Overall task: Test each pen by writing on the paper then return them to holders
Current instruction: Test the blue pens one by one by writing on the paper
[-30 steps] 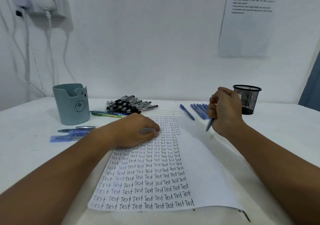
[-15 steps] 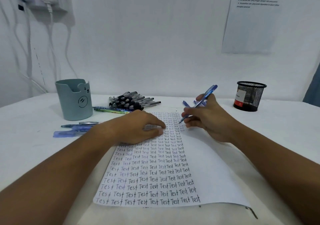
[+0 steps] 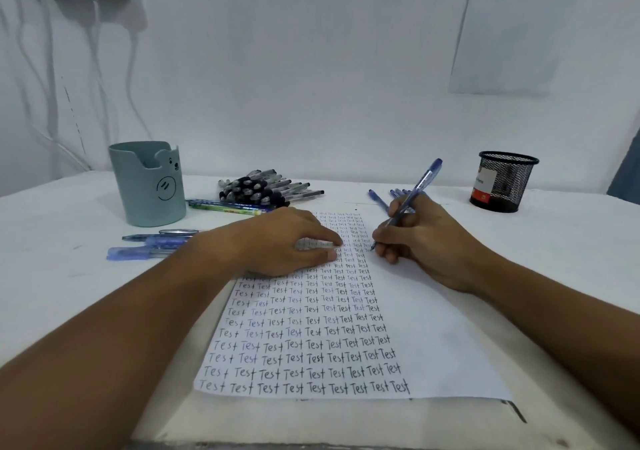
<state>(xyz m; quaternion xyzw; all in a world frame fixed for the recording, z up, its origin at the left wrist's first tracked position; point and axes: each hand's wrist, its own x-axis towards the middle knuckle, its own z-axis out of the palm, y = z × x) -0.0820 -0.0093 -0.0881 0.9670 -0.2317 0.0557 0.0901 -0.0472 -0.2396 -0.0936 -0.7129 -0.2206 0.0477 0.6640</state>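
A slim blue pen (image 3: 412, 197) with a translucent barrel and a darker blue cap end slants up and away from the right hand (image 3: 420, 238). The grip is closed around the lower barrel, thumb and fingers curled in a writing hold, so the pen's tip sits just below and to the left of the fingertips, at the right edge of the written columns on the paper (image 3: 433, 328). Whether the tip touches the sheet cannot be told.

The paper is white and lies on the white bench (image 3: 55, 276). Its left part is filled with rows of the handwritten word "Test" (black and blue ink); the part under and beside the right hand is bare.

The left hand (image 3: 282, 242) lies flat on the paper just left of the grip, fingers straight and pressing down, holding nothing.

Behind the grip, a few loose blue pens (image 3: 377, 198) lie on the bench. Farther right stands a black mesh holder (image 3: 504, 181). Well to the left, beyond the flat hand, are a pile of black pens (image 3: 266, 188), a pale green holder (image 3: 149, 183) with a bear face, and more blue pens (image 3: 152, 243) lying flat.
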